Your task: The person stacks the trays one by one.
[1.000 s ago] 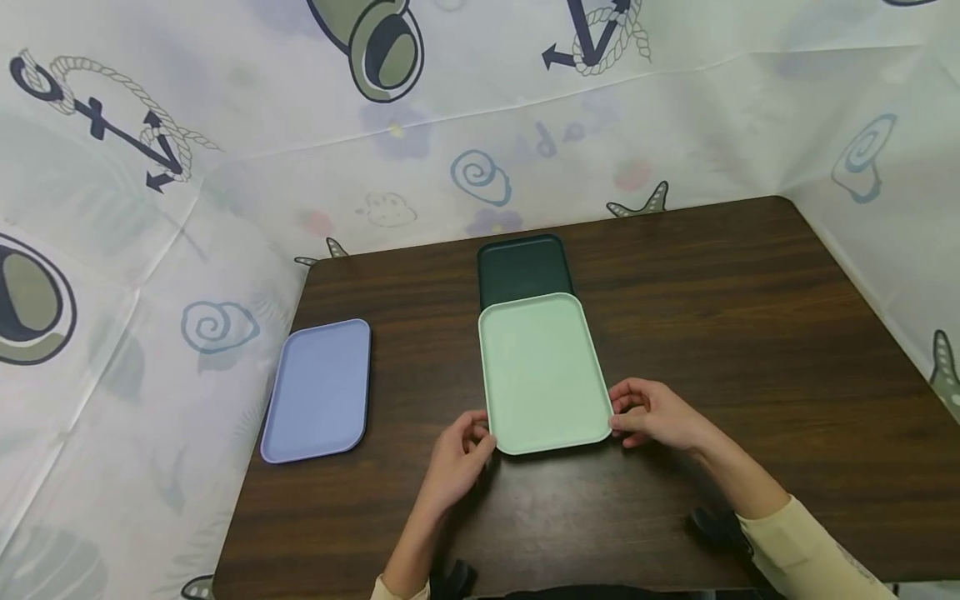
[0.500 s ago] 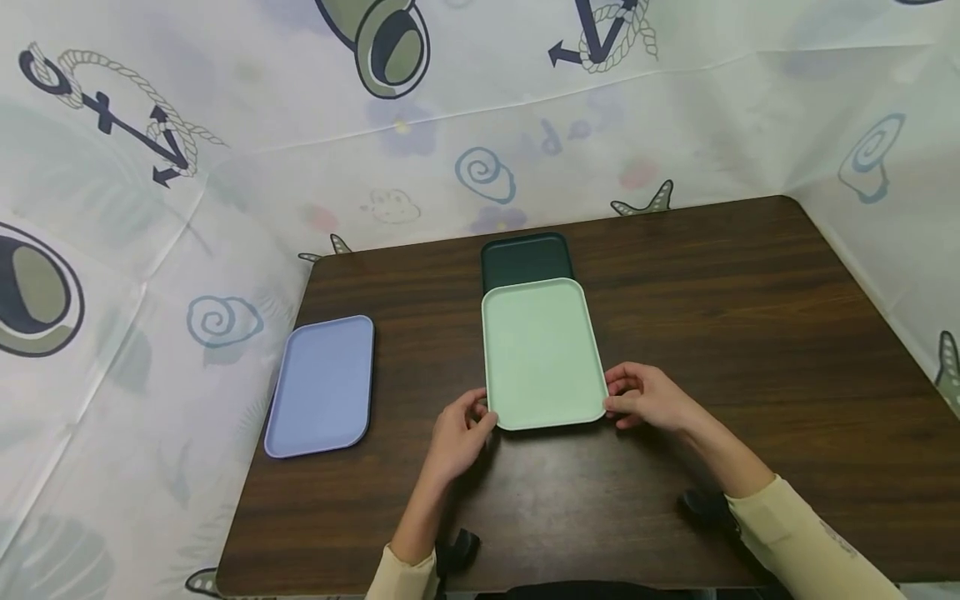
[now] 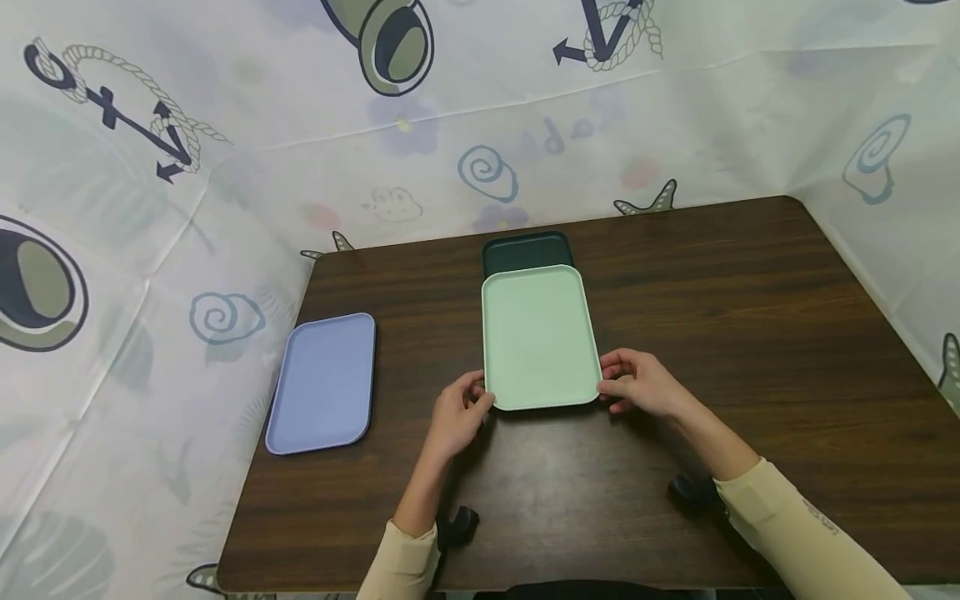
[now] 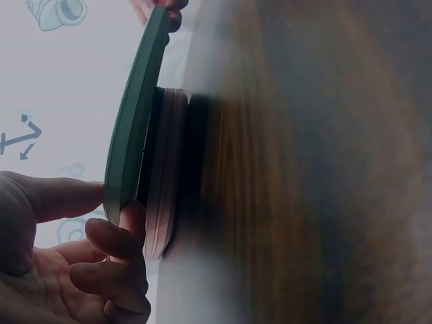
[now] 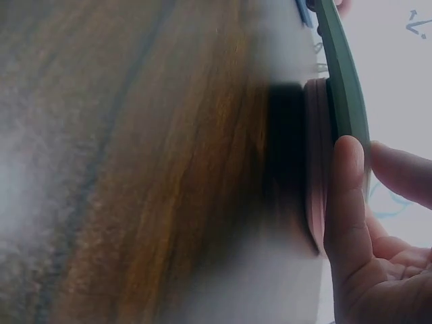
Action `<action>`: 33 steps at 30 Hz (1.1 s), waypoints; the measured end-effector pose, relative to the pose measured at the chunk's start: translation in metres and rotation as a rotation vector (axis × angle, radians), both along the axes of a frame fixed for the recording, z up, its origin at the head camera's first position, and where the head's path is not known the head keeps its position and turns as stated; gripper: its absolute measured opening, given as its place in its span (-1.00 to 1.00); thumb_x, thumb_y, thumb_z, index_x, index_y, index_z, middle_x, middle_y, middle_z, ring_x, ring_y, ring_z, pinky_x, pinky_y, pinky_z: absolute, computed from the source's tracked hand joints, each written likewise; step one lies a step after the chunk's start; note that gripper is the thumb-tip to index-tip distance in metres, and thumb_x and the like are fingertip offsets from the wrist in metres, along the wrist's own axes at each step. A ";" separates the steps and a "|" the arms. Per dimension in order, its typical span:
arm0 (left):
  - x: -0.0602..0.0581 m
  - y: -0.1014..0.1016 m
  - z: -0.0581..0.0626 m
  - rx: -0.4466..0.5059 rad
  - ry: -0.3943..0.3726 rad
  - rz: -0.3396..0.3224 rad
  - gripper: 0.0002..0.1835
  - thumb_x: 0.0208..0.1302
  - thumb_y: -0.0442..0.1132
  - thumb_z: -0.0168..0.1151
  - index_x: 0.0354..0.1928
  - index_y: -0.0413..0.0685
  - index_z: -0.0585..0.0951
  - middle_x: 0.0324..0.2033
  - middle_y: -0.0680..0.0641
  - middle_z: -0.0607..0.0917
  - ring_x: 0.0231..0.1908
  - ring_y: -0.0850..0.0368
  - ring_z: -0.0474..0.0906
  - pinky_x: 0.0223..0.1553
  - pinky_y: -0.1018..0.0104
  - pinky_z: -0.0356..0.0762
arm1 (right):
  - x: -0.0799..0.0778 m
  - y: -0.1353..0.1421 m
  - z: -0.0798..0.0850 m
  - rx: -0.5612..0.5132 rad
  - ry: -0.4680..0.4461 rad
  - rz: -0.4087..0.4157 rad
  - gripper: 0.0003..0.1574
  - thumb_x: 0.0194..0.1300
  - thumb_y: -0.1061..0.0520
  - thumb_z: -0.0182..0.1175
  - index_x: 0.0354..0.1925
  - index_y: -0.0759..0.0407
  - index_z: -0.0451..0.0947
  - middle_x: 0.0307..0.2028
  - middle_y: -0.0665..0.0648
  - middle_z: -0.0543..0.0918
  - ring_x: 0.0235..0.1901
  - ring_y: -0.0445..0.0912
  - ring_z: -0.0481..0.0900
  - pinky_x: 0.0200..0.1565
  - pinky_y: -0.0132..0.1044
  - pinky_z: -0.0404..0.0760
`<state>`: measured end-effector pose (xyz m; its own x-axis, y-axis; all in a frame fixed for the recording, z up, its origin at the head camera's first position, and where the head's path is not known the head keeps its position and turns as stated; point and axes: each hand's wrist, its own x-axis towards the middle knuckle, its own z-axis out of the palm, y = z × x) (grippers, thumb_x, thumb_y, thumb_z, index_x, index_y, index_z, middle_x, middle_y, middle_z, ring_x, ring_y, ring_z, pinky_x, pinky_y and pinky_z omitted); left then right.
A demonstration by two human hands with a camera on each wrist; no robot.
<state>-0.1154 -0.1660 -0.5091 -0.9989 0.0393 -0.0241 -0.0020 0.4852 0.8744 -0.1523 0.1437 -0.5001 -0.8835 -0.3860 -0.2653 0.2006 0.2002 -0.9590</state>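
We've got the brown desk (image 3: 750,350) across the frame's middle and bottom. Pale green tray (image 3: 536,337) at frame centre, near edge clear of the desk. Blue tray (image 3: 322,383) at left. Dark green tray (image 3: 528,252) upper centre, partly covered by the pale green one. Our left hand (image 3: 453,421) pinches the pale green tray's lower-left corner, right hand (image 3: 643,385) its lower-right.

The table (image 3: 735,333) is brown; pale printed sheeting (image 3: 315,150) backs it.
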 end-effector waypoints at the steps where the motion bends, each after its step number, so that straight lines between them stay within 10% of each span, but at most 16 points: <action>1: -0.002 0.000 0.000 -0.004 0.003 0.000 -0.63 0.28 -0.33 0.23 0.13 -0.19 0.60 -0.41 -0.05 0.62 -0.71 0.22 0.38 -0.65 0.35 0.37 | -0.001 0.000 0.000 -0.001 0.000 -0.006 -0.46 0.29 0.30 0.25 0.15 0.51 0.34 -0.15 0.32 0.49 -0.26 0.07 0.66 -0.31 -0.09 0.69; 33: -0.049 0.006 -0.006 -0.013 0.076 0.096 -0.61 0.26 -0.32 0.22 0.14 -0.17 0.60 -0.35 -0.07 0.60 -0.67 0.24 0.32 -0.61 0.35 0.33 | -0.043 -0.011 -0.001 -0.037 0.037 -0.139 -0.45 0.31 0.40 0.17 0.22 0.57 0.33 -0.10 0.33 0.44 -0.35 -0.11 0.65 -0.33 -0.21 0.68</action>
<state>-0.1646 -0.1595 -0.5156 -0.9971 -0.0569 0.0515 0.0164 0.4972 0.8675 -0.1954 0.1325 -0.5006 -0.9378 -0.2686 -0.2198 0.1886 0.1375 -0.9724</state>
